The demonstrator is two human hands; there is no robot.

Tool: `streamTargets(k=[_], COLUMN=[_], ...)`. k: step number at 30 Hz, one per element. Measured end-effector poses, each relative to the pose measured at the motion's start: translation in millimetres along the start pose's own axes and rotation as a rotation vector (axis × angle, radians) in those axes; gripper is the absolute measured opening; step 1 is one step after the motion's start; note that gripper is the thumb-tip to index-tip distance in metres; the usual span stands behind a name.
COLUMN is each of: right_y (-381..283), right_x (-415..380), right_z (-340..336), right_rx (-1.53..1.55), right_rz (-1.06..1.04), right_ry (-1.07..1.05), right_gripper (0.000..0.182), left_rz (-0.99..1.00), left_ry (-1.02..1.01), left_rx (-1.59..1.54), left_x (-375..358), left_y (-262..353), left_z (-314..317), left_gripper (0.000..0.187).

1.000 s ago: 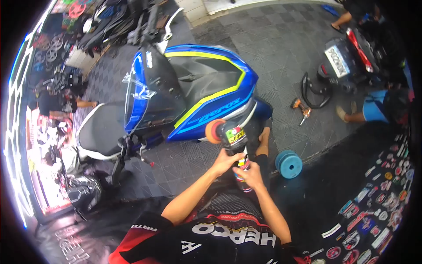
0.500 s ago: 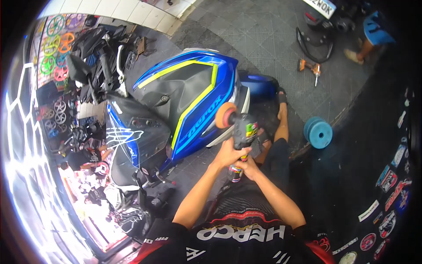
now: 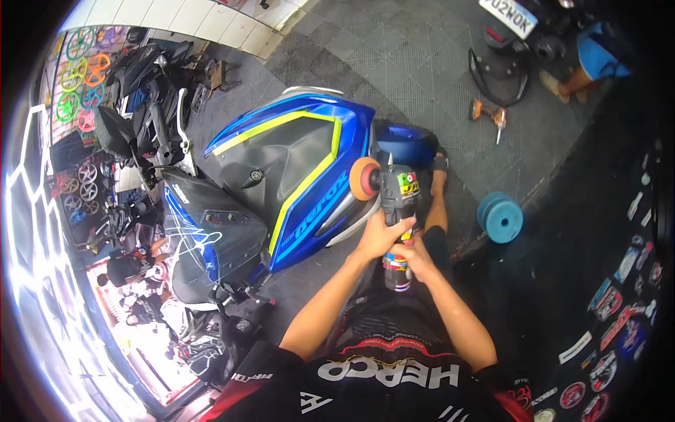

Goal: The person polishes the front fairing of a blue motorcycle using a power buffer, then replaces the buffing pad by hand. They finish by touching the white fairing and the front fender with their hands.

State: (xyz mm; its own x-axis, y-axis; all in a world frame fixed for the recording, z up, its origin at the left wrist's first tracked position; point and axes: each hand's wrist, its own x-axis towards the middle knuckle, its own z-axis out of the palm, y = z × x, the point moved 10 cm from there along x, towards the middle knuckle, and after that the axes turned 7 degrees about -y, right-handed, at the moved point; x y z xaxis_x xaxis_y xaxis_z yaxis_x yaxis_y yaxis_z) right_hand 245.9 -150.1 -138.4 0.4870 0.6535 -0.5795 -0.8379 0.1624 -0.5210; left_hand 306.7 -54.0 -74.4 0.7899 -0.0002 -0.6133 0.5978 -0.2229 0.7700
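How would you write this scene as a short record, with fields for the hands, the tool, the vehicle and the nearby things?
Left hand: grips polisher, below its head
Right hand: grips polisher, lower down
Pad: orange, before scooter; contact unclear
Scooter: blue and black, yellow-green trim
Floor: grey; drill lies there
Right side: blue round object
Upper right: another person's leg

So I've got the polisher (image 3: 400, 184) dead ahead, my left fingers (image 3: 399, 226) farther up it than my right fingers (image 3: 406, 250). Scooter (image 3: 242, 165) is left and ahead, can't tell if the pad (image 3: 364, 178) touches it. On the floor to the right: spool-like piece (image 3: 496, 216), then drill (image 3: 486, 112) beyond, co-worker's leg (image 3: 576, 84) right of that. Wheel rims (image 3: 72, 72) far left.
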Motion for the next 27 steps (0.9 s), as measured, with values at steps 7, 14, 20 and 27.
streamTargets(k=[7, 14, 20, 27], right_y=[-37.3, -59.3, -116.7, -100.5], right_x=[22.5, 40.3, 96.2, 83.8], right_z=[-18.7, -24.4, -60.4, -55.6], right_rx=[-0.338, -0.228, 0.085, -0.158], right_rz=[0.073, 0.164, 0.342, 0.363], right_ry=[-0.074, -0.033, -0.095, -0.060], right_gripper=[0.032, 0.035, 0.036, 0.053], left_rz=[0.058, -0.032, 0.069, -0.067], left_ry=[0.152, 0.139, 0.091, 0.230], left_rx=[-0.171, -0.069, 0.276, -0.104], left_x=[18.1, 48.6, 145.2, 112.0], left_y=[9.0, 20.2, 58.3, 26.3], left_z=[-10.4, -26.5, -26.0, -31.9], left_gripper=[0.049, 0.047, 0.059, 0.069])
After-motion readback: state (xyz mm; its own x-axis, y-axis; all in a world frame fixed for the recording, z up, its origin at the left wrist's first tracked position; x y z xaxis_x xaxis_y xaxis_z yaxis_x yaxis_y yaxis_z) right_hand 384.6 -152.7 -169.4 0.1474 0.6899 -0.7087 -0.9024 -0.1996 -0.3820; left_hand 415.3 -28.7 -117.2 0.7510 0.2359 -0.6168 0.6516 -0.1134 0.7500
